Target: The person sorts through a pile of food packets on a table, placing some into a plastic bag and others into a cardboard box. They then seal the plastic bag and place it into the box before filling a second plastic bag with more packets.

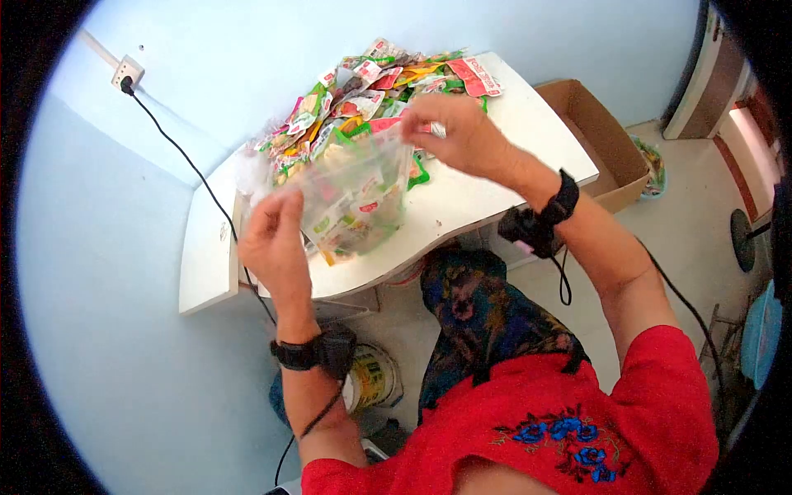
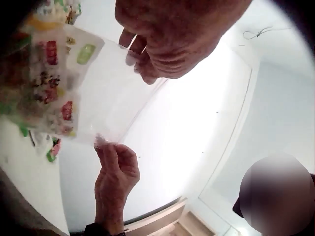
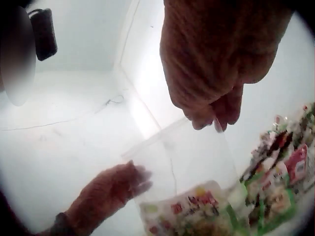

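While left hand [image 1: 279,243] and right hand [image 1: 464,140] pinched the bag [image 1: 342,183], packets [image 1: 363,216] lay inside.
Only the head view showed the carton [image 1: 609,140].

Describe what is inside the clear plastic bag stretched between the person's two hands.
The clear plastic bag holds flat printed packets, mostly white with red and green markings, gathered towards its bottom. They overlap, so any lying deeper are covered and cannot be counted.

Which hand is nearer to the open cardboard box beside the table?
Right: the right hand pinches the clear bag over the table, with the cardboard box off to its right; the left hand pinches the bag's opposite side, farther left.
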Tool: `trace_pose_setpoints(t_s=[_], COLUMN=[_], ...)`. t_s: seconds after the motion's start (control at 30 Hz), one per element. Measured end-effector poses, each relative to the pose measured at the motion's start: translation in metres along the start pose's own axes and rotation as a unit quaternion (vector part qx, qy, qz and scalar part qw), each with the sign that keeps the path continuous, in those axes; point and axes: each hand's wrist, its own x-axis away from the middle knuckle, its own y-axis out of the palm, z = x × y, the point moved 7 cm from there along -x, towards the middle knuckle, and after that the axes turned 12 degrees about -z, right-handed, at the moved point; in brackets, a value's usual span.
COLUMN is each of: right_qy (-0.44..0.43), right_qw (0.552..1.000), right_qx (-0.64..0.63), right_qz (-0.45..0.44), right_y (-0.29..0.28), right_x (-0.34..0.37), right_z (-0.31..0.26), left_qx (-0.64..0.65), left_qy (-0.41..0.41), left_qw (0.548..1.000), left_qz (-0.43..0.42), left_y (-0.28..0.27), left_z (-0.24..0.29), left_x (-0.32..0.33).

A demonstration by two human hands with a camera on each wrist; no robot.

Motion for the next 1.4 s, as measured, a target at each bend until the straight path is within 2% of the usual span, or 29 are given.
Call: trace_pose_setpoints(t_s=[0.13,0.23,0.4,0.43,0.5,0.53,0.63,0.73,1.1,1.2,1.3,1.33,1.4], right_qy=[0.096,0.116,0.117,0.114,0.178,0.208,0.219,0.195,0.208,0.2,0.197,0.196,0.198], right_qw=[0.992,0.983,0.982,0.981,0.975,0.971,0.966,0.964,0.948,0.948,0.949,0.95,0.954], right_qx=[-0.048,-0.126,-0.151,-0.155,-0.128,-0.113,-0.14,-0.175,-0.225,-0.226,-0.222,-0.218,-0.197], right_qz=[-0.063,-0.059,-0.015,0.001,-0.028,-0.042,0.006,0.055,0.086,0.1,0.104,0.105,0.109], right_y=[-0.035,-0.059,-0.085,-0.087,-0.074,-0.068,-0.068,-0.068,-0.072,-0.073,-0.073,-0.073,-0.073], right_x=[-0.026,-0.024,-0.005,0.0,0.015,0.022,0.03,0.032,0.038,0.036,0.037,0.037,0.038], right_z=[0.001,-0.008,-0.035,-0.038,-0.019,-0.009,0.004,0.007,0.016,0.014,0.014,0.014,0.012], left_qx=[0.129,0.212,0.373,0.34,0.274,0.304,0.289,0.273,0.309,0.25,0.116,0.031,-0.139], left_qy=[-0.018,-0.033,-0.032,-0.037,-0.044,-0.052,-0.036,-0.033,-0.06,-0.049,0.015,0.074,0.19], left_qw=[0.991,0.976,0.925,0.937,0.956,0.947,0.954,0.958,0.945,0.962,0.992,0.994,0.968], left_qz=[-0.015,-0.046,-0.06,-0.071,-0.091,-0.084,-0.074,-0.08,-0.09,-0.1,-0.055,-0.068,-0.091], left_y=[0.012,0.031,0.05,0.054,0.067,0.077,0.08,0.076,0.071,0.066,0.059,0.06,0.068], left_z=[0.001,0.004,0.013,0.009,-0.001,0.002,-0.003,-0.002,-0.01,-0.001,0.025,0.042,0.078], left_x=[-0.026,-0.024,-0.012,-0.011,-0.008,-0.006,-0.008,-0.011,-0.02,-0.021,-0.029,-0.031,-0.031])
